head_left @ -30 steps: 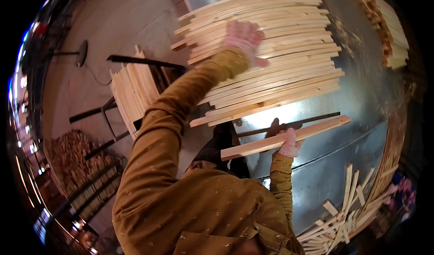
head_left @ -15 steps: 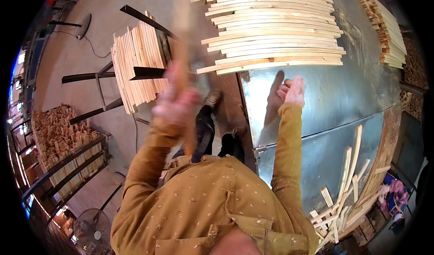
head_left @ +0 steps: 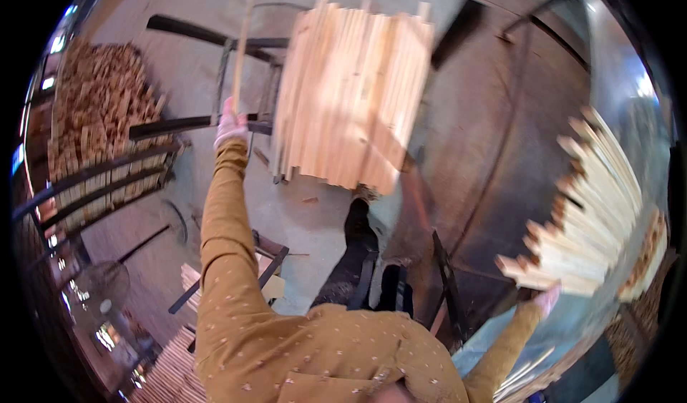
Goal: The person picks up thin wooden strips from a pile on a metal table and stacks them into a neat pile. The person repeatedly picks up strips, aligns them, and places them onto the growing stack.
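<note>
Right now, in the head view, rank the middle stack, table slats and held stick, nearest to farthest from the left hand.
1. Held stick: in the left hand.
2. Middle stack: right of that hand.
3. Table slats: far right, by the right hand.

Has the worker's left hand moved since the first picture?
Yes, leftward: the left hand was right of the stacked slats on the black rack; now it is left of them.

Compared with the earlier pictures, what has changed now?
The left hand left the table strips and moved left; it now holds a wooden strip. The right hand let go of a strip and is now at the table strips' edge. The view turned left. The wood stack stays by the black bars.
</note>
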Motion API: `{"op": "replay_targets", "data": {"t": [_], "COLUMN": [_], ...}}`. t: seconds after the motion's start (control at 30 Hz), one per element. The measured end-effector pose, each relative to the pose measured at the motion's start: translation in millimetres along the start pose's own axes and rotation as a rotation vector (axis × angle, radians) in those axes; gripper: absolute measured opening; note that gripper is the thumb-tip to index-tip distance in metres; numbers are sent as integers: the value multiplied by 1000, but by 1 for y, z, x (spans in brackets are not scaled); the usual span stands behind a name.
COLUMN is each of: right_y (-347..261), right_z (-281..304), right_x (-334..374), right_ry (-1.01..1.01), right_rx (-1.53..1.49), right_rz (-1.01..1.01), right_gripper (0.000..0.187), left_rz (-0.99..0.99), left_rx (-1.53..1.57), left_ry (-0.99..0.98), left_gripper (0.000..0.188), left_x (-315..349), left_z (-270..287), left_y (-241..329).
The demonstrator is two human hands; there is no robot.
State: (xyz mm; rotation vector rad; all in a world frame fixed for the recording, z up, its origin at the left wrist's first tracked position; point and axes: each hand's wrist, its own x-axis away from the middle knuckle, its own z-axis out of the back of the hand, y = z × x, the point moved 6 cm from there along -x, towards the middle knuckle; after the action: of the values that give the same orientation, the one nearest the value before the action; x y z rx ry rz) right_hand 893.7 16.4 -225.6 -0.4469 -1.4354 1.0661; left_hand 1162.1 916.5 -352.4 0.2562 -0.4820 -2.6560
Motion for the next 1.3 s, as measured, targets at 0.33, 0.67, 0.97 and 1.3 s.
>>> {"op": "replay_targets", "data": {"t": [0.33, 0.67, 0.97, 1.3], "right_y": [-31, 1, 8, 86], "right_z": [-27, 66, 123, 267], "right_x": [-52, -48, 80, 99], "right_ry": [-26, 313, -343, -296], "right_rx": [1363, 642, 469, 300], "right_rz": [825, 316, 228, 391], "right_gripper": [51, 60, 48, 53], "left_rz": [-5, 77, -377, 321], "left_rx": [163, 858, 505, 1047], "left_ry": [-489, 112, -758, -1216], "left_gripper": [48, 53, 56, 57], "left_x": [-37, -34, 304, 378], "left_z": [-199, -43, 3, -127], "left_y": [-22, 16, 521, 604]}}
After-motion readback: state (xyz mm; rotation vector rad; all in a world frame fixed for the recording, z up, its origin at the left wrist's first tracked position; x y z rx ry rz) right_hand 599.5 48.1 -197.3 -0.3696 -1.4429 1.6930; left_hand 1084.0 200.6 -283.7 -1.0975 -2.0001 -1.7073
